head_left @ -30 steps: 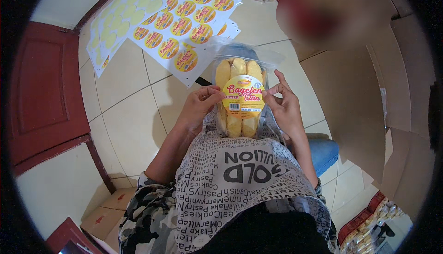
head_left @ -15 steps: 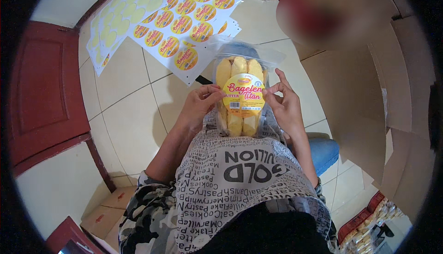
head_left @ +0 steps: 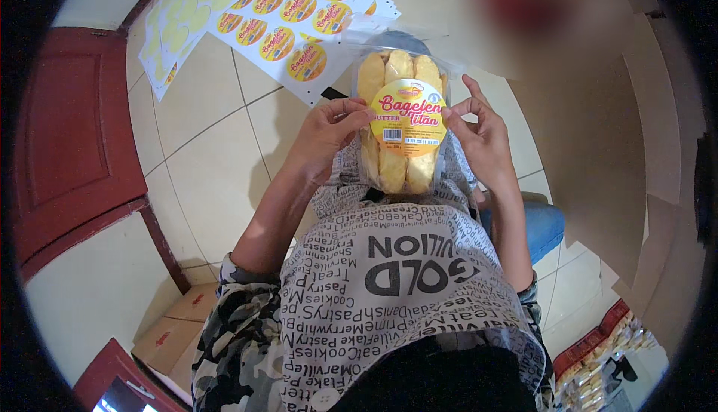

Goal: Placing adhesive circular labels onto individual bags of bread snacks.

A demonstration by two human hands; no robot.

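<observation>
L hand [head_left: 323, 137] & R hand [head_left: 482, 139] pinch round label [head_left: 407, 117] | on snack pack [head_left: 400, 124] | sticker sheets [head_left: 292, 16] behind, prob. floor

Yellow round label [head_left: 407, 117] with red script; pale-yellow bread sticks [head_left: 395, 169].

A bag of rusks [head_left: 400, 124] sits between both hands, sticker sheets [head_left: 277, 16] lying beyond.

Sticker sheets [head_left: 299, 16] with round yellow labels spread on pale tiled floor [head_left: 202, 158]. Red wooden door [head_left: 67, 135] at left. Cardboard box [head_left: 179, 333] near lower-left.
</observation>
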